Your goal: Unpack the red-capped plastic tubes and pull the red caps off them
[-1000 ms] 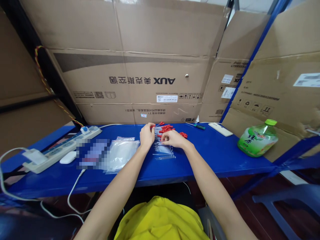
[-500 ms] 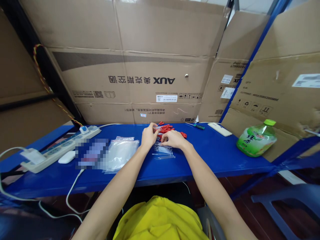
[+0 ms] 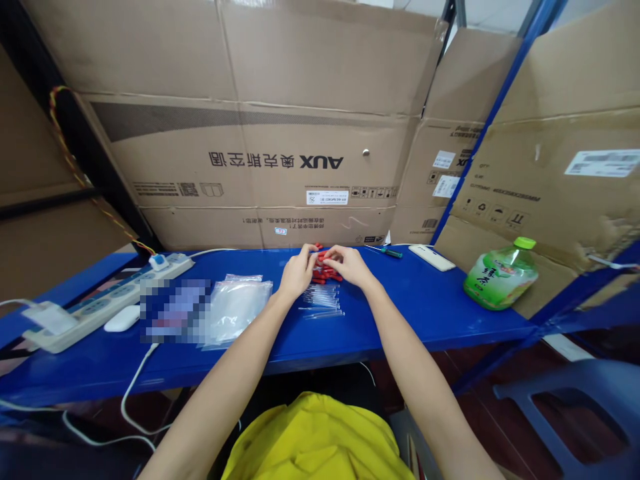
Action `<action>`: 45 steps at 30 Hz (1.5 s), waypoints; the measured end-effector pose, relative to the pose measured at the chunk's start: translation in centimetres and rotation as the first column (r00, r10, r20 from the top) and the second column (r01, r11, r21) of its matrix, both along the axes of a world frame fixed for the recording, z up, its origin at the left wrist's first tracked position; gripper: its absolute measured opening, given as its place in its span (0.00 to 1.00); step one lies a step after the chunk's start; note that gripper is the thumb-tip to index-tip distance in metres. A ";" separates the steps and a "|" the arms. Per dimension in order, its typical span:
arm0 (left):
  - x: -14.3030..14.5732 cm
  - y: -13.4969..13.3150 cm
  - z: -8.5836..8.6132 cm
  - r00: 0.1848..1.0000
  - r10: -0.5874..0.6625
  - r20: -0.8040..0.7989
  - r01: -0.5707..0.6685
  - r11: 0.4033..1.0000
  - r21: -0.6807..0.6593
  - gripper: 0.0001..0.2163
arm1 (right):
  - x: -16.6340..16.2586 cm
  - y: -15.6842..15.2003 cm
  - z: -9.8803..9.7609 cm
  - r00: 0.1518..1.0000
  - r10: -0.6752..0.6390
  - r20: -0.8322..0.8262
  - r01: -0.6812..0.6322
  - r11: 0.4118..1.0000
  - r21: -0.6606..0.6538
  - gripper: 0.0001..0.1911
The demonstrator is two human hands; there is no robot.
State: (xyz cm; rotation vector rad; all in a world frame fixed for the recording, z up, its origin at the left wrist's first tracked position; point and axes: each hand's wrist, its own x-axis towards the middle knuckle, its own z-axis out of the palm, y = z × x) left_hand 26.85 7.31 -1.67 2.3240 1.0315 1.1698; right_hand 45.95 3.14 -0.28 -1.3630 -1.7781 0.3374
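My left hand (image 3: 297,272) is closed, fingers curled at the left side of a pile of small red pieces (image 3: 329,274). What its fingertips hold is hidden. Opposite it, my right hand (image 3: 352,265) pinches a red piece (image 3: 321,255) between thumb and index finger, close to the left fingertips. The red pieces are slim and handle-like; their exact kind is too small to tell. Just in front of the pile lie several thin clear tubes (image 3: 321,297), side by side on the blue table (image 3: 410,313).
Clear plastic bags (image 3: 240,308) lie left of my forearm, beside a blurred-out flat object (image 3: 176,310), a white case (image 3: 122,319) and a power strip (image 3: 117,293). At the right are a screwdriver (image 3: 393,253), a white phone (image 3: 431,257) and a green bottle (image 3: 501,275). Cardboard (image 3: 320,120) walls the back.
My right hand has moved from over the clear tubes back to the red pieces, where it now pinches one. More of the tubes show. The whole view has shifted slightly.
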 end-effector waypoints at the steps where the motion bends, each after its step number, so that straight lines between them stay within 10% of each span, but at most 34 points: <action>1: -0.1 0.1 -0.1 1.000 0.014 -0.026 -0.014 1.000 0.023 0.11 | 0.7 0.3 -0.1 0.997 -0.062 -0.036 0.063 0.998 0.007 0.09; 6: -0.7 0.8 -0.7 0.962 0.019 -0.271 0.024 0.988 0.154 0.06 | 4.6 1.5 -0.6 0.866 -0.404 -0.294 0.430 0.903 0.024 0.14; 12: -0.6 1.2 -1.5 0.926 -0.007 -0.376 0.053 0.992 0.111 0.05 | 6.6 1.7 -1.3 0.653 -0.527 -0.543 0.553 0.823 -0.133 0.16; 19: -0.7 0.7 -0.7 0.922 0.008 -0.386 0.050 0.989 0.140 0.05 | 7.8 0.4 -1.7 0.555 -0.830 -0.055 0.803 0.552 -0.226 0.12; 30: -1.3 -0.3 2.0 0.929 0.221 0.296 -0.278 0.946 0.168 0.09 | 8.3 -0.5 -1.8 0.636 -0.711 0.301 0.759 0.504 -0.412 0.19; 33: -1.0 0.3 1.7 0.877 0.221 0.427 -0.267 0.962 0.051 0.08 | 7.0 -0.8 -0.9 0.625 -0.745 0.232 0.776 0.561 -0.288 0.17; 39: 0.1 1.3 0.5 0.805 0.167 0.570 -0.055 0.977 -0.207 0.10 | 0.8 -1.1 0.8 0.901 -0.342 0.267 0.311 0.938 0.153 0.21; 45: 1.1 1.4 0.3 0.584 0.119 0.803 0.249 0.915 -0.316 0.16 | -2.8 -0.8 0.5 0.923 -0.384 0.005 0.362 0.874 0.323 0.25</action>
